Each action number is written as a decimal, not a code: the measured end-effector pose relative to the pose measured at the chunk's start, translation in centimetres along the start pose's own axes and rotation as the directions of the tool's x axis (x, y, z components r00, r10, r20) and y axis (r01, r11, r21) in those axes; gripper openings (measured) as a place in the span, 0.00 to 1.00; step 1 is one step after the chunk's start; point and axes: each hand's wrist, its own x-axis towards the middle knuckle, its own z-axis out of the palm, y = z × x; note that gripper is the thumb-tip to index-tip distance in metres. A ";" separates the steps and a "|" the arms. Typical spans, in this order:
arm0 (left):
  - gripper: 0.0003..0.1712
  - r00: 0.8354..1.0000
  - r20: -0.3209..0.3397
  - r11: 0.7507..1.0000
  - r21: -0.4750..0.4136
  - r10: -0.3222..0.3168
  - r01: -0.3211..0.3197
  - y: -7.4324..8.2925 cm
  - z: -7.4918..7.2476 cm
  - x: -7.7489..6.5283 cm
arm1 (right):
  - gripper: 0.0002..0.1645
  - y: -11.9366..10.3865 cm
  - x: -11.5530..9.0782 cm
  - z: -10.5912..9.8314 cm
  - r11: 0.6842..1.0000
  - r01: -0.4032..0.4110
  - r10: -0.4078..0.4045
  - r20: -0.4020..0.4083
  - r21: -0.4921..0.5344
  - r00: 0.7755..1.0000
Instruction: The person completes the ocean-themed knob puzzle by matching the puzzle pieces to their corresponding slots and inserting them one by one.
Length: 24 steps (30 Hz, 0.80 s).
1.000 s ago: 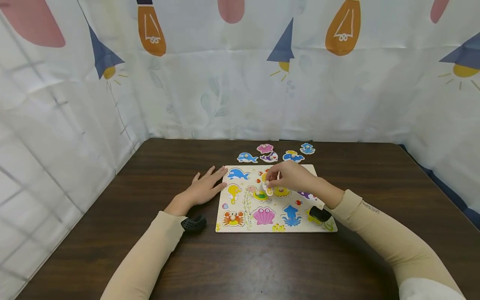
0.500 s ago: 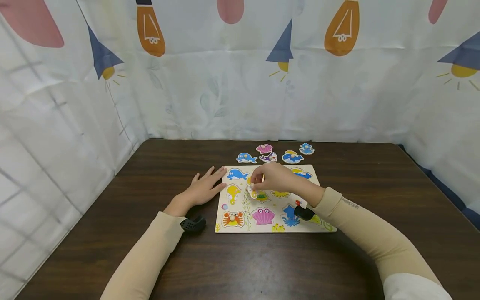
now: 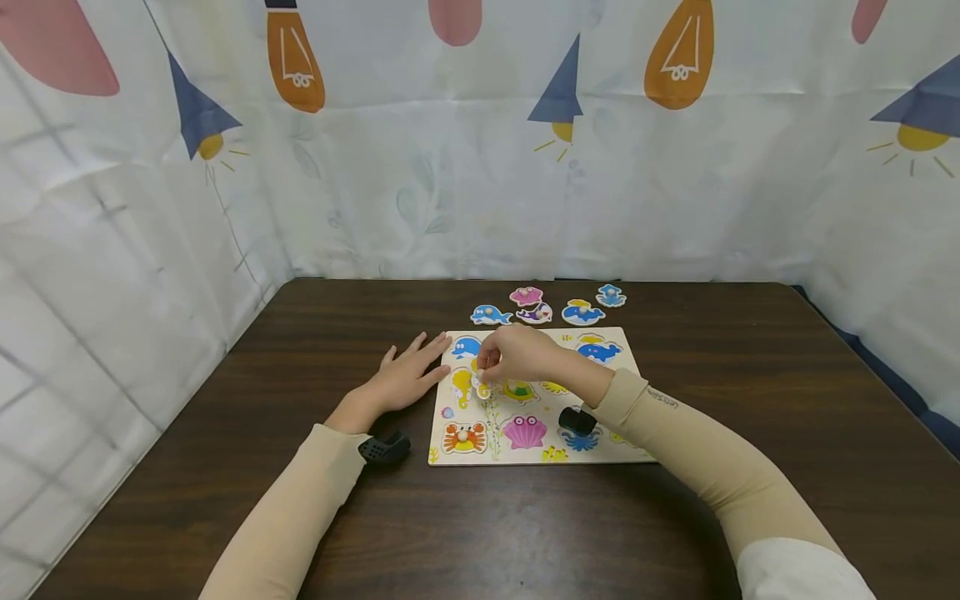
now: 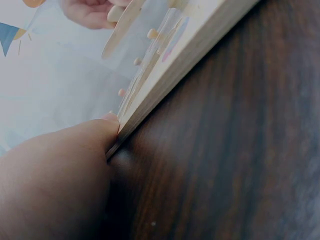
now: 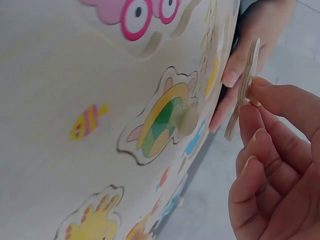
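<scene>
Puzzle piece [image 3: 483, 390] pinched in our right hand [image 3: 517, 354] hovers above the board [image 3: 487, 459], near the seahorse slot [image 3: 462, 387]; our left hand [image 3: 402, 377], fingers spread, touches its edge. We see crab [image 3: 464, 437] and turtle [image 5: 162, 122] seated; five loose pieces [image 3: 491, 315] on the tabletop [image 3: 375, 533] apparently remain.

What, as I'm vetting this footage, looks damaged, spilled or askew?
Nothing stands out: the puzzle board lies on the table, the left hand touches its left edge, the right hand pinches a puzzle piece above it, and five loose pieces lie beyond its far edge.
</scene>
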 end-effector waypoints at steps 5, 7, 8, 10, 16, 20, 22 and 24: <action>0.38 1.000 -0.001 1.000 -0.004 0.005 -0.005 0.0 -0.1 -0.1 | 0.06 -0.6 0.8 0.2 1.000 -0.007 0.007 0.017 0.009 1.000; 0.37 1.000 -0.002 1.000 -0.009 0.007 -0.007 0.1 -0.2 -0.1 | 0.06 -0.8 1.0 0.4 1.000 -0.013 0.013 0.029 0.012 0.999; 0.37 1.000 -0.002 1.000 -0.010 0.008 -0.008 0.1 -0.2 -0.1 | 0.06 -1.0 1.2 0.5 1.000 -0.016 0.016 0.037 0.010 0.999; 0.37 1.000 -0.004 1.000 -0.013 0.010 -0.010 0.1 -0.2 -0.1 | 0.05 -1.2 1.5 0.7 1.000 -0.016 0.016 0.053 -0.003 0.998; 0.38 1.000 -0.006 1.000 -0.008 0.013 -0.013 0.1 -0.1 -0.2 | 0.05 -1.8 2.3 1.2 0.998 -0.034 0.038 0.081 -0.053 0.996; 0.37 1.000 -0.003 1.000 -0.007 0.010 -0.010 0.2 -0.2 -0.2 | 0.05 -1.9 2.7 1.4 0.995 -0.069 0.075 0.083 -0.070 0.994; 0.37 1.000 -0.001 1.000 -0.008 0.009 -0.009 0.2 -0.2 -0.2 | 0.05 -1.9 2.8 1.4 0.994 -0.077 0.083 0.081 -0.073 0.993; 0.37 1.000 -0.002 1.000 -0.010 0.011 -0.011 0.3 -0.2 -0.2 | 0.05 -1.8 2.9 1.4 0.994 -0.082 0.087 0.078 -0.071 0.993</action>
